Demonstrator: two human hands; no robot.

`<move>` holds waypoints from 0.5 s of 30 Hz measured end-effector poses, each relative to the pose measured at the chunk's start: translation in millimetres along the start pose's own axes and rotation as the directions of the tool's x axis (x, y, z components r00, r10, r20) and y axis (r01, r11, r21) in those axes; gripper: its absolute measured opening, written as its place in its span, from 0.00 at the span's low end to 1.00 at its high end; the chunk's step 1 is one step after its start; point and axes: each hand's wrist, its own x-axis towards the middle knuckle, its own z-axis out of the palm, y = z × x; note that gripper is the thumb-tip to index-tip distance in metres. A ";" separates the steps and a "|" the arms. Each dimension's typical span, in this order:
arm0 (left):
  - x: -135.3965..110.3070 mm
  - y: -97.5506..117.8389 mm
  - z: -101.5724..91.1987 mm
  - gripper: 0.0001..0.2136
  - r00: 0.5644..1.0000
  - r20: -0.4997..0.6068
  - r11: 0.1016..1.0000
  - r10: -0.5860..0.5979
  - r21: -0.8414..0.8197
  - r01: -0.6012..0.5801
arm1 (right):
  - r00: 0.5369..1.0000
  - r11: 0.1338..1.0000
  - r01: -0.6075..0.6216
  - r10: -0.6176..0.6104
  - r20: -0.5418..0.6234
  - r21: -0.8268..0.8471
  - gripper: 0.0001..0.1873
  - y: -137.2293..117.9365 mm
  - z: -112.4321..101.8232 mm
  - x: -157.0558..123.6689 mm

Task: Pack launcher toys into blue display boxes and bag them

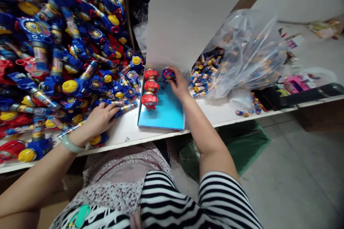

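My right hand (179,83) is closed on a small blue toy (168,74) with a red ring, at the back of a shallow box with a bright blue bottom (162,114). Three red toys (151,86) stand in a row along the box's left side. To the left, at the edge of the heap, my left hand (100,120) has its fingers curled over a blue toy with a printed tube (127,107). The tube sticks out to the right, towards the box. My left palm and fingers hide most of that toy's body.
A big heap of blue, yellow and red toys (67,53) covers the left of the white table (131,132). A tall white panel (188,14) rises behind the box. Right of it lie small printed tubes (202,75) and a clear plastic bag (247,50). A green sack (249,146) is below.
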 end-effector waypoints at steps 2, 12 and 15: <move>0.1 0.0 -3.3 0.20 1.000 -0.005 0.999 0.005 -0.051 -0.005 | 1.000 1.000 -0.017 0.016 0.021 0.011 0.28 1.4 -0.9 1.9; -1.0 -8.3 -27.7 0.22 0.987 -0.011 0.827 -0.162 -0.547 0.130 | 1.000 1.000 -0.012 0.012 -0.007 -0.005 0.28 -5.2 1.0 -1.4; -5.7 -14.4 -39.4 0.19 0.951 -0.013 0.678 -0.310 -0.704 0.212 | 0.994 0.998 0.049 -0.051 0.099 0.030 0.27 -2.2 2.0 -1.2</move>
